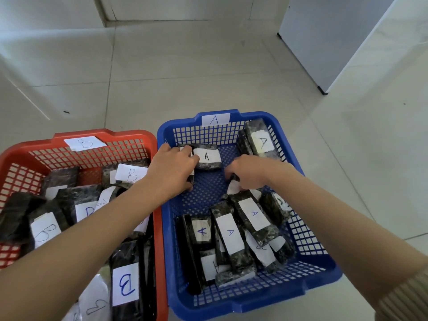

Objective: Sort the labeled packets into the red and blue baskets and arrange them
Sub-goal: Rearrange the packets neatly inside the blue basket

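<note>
Blue basket (pixel 266 297) holds both hands now, and the red basket (pixel 129 133) stands just beside it on the left, full of B packets (pixel 126 283). The left hand (pixel 172 169) grasps the A packet (pixel 207 158) at the far left of the blue basket, fingers over its top and thumb below. The right hand (pixel 249 173) bends its fingers down onto a second packet (pixel 234 187) near the middle. The back of the hand covers the fingertips, so I cannot tell if it grasps or only touches.

The step seems to be arranging, because every label I can read sits in the matching basket. To do it well, I think each packet should go against the far wall with its label up, edge to edge with the standing packet (pixel 260 142) in the far right corner. The loose pile (pixel 229 232) at the near side should be taken one at a time from the top.

Something dark lies under the left hand, perhaps more packets, but it is hidden. The near end of the red basket is cut off by the frame, and some labels there are turned or partly covered.
</note>
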The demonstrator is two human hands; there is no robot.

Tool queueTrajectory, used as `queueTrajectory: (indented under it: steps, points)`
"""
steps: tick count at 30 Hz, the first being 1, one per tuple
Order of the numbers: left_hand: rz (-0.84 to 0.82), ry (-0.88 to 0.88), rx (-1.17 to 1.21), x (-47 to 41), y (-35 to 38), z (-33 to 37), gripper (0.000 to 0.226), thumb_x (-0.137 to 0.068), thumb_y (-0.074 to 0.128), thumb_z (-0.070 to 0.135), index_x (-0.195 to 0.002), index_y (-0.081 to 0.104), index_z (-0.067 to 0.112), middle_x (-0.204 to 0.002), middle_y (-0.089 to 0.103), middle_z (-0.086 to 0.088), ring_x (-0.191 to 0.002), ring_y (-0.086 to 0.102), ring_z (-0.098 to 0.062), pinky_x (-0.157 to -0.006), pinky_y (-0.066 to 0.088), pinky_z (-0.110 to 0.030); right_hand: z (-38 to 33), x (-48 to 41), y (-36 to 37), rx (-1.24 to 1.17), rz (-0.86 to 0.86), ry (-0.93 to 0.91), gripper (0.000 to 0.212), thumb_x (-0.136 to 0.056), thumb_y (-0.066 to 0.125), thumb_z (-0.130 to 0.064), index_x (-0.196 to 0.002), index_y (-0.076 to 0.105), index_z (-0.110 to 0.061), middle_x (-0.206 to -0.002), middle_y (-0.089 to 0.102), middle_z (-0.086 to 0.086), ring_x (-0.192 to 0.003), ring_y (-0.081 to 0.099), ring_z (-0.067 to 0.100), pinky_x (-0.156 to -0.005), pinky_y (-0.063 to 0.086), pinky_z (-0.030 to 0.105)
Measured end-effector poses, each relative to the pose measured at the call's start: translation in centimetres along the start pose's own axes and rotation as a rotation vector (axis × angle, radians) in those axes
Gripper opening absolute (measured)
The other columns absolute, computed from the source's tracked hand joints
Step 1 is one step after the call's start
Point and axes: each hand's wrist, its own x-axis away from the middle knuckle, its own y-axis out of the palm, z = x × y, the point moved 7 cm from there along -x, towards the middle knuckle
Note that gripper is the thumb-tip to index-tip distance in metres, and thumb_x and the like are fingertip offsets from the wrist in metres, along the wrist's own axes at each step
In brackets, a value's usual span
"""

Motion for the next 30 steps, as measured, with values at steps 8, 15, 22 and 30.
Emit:
queueTrajectory:
  steps: [8, 15, 22, 30]
  points:
    - [0.001, 0.010, 0.048, -0.1, 0.1, -0.1, 0.057, -0.080, 0.061, 0.054, -0.125, 0.049, 0.021, -0.123, 0.049, 0.001, -0.113, 0.048, -0.019, -0.093, 0.034, -0.033, 0.3, 0.0, -0.7, -0.198, -0.022, -0.003, 0.023, -0.088, 0.059, -0.010, -0.111, 0.059, -0.006, -0.101, 0.060, 0.006, -0.088, 0.056, 0.023, -0.072, 0.045, 0.033]
    - [-0.010, -0.136, 1.113, 0.1, -1.1, 0.0, 0.037, -0.085, 0.063, 0.040, -0.115, 0.062, 0.019, -0.099, 0.067, 0.004, -0.087, 0.063, -0.008, -0.080, 0.050, -0.024, 2.1, 0.8, -4.2, -0.754, 0.325, -0.023, 0.022, -0.087, 0.065, -0.021, -0.105, 0.052, -0.020, -0.103, 0.064, 0.003, -0.091, 0.060, 0.020, -0.084, 0.050, 0.037]
    - [0.047, -0.466, 1.622, -0.3, -0.2, -2.1, 0.025, -0.083, 0.069, 0.015, -0.102, 0.064, 0.000, -0.089, 0.073, -0.012, -0.071, 0.071, -0.019, -0.068, 0.057, -0.020, 1.5, 1.2, -3.7, -0.608, 0.461, -0.028, 0.073, -0.072, 0.079, -0.034, -0.129, 0.035, -0.022, -0.125, 0.054, 0.003, -0.106, 0.054, 0.020, -0.089, 0.043, 0.034]
    - [0.116, -0.053, 0.287, -1.2, -1.6, -1.8, 0.045, -0.085, 0.056, 0.051, -0.121, 0.059, 0.024, -0.124, 0.060, 0.003, -0.112, 0.053, -0.018, -0.089, 0.039, -0.037, 1.6, -0.1, -3.0, -0.182, 0.482, 0.043, 0.068, -0.075, 0.073, -0.022, -0.129, 0.035, -0.006, -0.126, 0.050, 0.014, -0.111, 0.048, 0.027, -0.088, 0.041, 0.032]
